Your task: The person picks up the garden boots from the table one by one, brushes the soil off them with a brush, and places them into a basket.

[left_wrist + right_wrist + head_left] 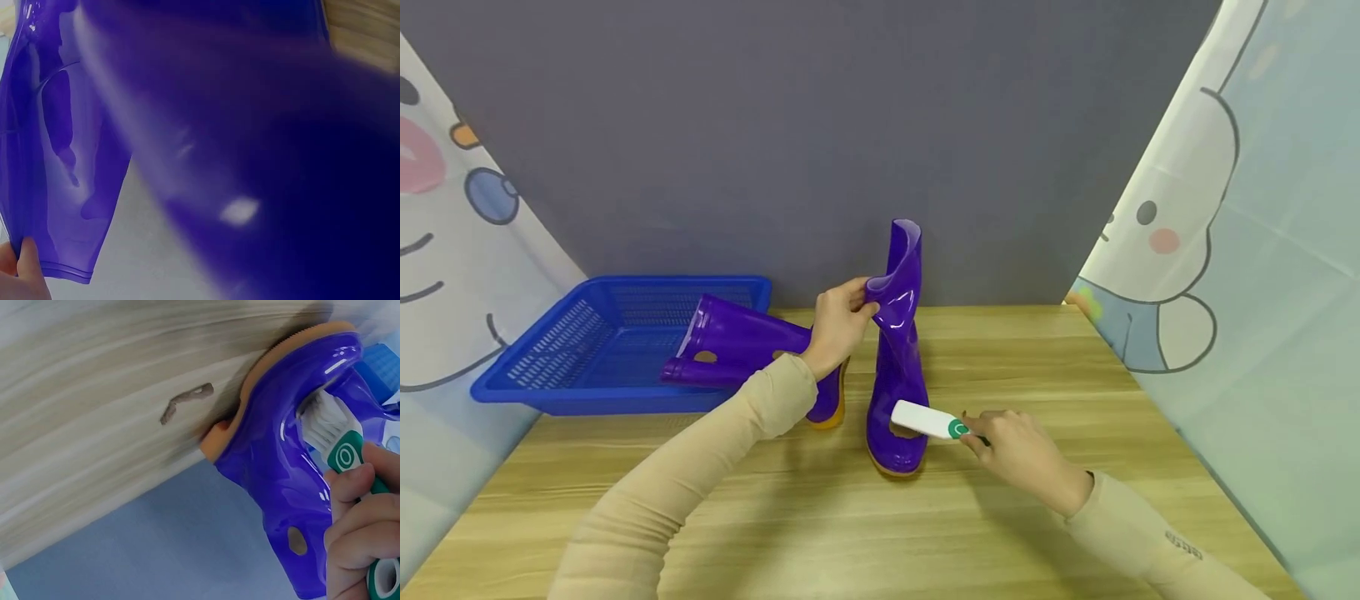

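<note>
A purple rain boot [897,367] with an orange sole stands on the table, its shaft top folded and spread. My left hand [837,325] pinches the rim of that shaft between thumb and fingers. In the left wrist view the glossy boot wall [69,206] fills much of the picture, with the left hand [24,278] at its edge. My right hand [1018,450] grips the green handle of a white-headed scrubbing brush [921,418]. Its bristles [322,422] meet the boot's instep, beside a brown patch [904,431]. Another brown spot [297,540] marks the shaft.
A second purple boot [745,325], with brown patches, lies on its side, its shaft over the rim of a blue plastic basket [617,407] at the left. A brown smear [187,400] marks the wooden table. A grey wall panel [1000,167] rises behind, with cartoon-printed sheets at both sides.
</note>
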### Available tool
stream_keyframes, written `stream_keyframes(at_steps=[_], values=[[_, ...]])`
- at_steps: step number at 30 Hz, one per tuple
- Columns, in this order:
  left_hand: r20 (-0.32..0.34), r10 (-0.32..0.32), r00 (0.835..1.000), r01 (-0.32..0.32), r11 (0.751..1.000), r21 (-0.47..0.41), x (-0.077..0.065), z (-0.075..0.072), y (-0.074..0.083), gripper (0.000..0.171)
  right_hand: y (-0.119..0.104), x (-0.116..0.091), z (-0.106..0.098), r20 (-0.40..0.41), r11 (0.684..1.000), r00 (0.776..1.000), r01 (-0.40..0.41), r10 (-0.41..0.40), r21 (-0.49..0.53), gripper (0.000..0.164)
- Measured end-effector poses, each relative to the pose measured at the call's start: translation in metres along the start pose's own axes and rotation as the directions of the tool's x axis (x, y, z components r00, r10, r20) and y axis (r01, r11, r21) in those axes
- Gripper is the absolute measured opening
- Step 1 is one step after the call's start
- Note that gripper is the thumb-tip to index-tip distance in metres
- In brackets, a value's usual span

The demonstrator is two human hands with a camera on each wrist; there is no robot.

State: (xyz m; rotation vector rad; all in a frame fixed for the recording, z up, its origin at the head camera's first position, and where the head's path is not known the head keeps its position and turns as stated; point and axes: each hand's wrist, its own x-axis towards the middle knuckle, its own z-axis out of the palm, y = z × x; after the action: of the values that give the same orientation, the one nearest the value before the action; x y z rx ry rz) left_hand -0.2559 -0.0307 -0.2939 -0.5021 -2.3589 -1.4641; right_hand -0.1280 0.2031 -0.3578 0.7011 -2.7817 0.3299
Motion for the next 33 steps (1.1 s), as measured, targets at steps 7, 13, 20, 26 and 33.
stream_keyframes(at_steps=[7, 13, 20, 26, 33], values=[[-0.011, -0.022, 1.0, 0.021, 0.997, -0.073, -0.003, -0.001, -0.004, 0.03, 0.002, -0.003, -0.013, 0.054, 0.992, 0.996, -0.082, 0.077, 0.099, 0.024], [-0.015, -0.025, 1.0, 0.023, 0.993, -0.116, -0.007, -0.001, -0.005, 0.031, 0.005, 0.011, -0.006, -0.046, 0.991, 0.998, -0.034, 0.04, 0.126, 0.024], [-0.036, 0.033, 0.999, -0.037, 0.994, -0.099, -0.013, 0.002, -0.006, 0.029, 0.007, 0.012, 0.019, -0.137, 0.981, 0.979, 0.134, -0.154, -0.143, 0.023], [-0.067, 0.079, 0.995, -0.084, 0.994, -0.075, -0.016, 0.002, -0.01, 0.027, 0.011, -0.007, 0.018, -0.186, 0.973, 0.966, 0.149, -0.181, -0.175, 0.026], [-0.072, 0.085, 0.994, -0.089, 0.994, -0.059, -0.017, -0.001, -0.012, 0.028, 0.013, -0.024, 0.031, -0.242, 0.987, 0.958, 0.136, -0.153, -0.085, 0.026]])
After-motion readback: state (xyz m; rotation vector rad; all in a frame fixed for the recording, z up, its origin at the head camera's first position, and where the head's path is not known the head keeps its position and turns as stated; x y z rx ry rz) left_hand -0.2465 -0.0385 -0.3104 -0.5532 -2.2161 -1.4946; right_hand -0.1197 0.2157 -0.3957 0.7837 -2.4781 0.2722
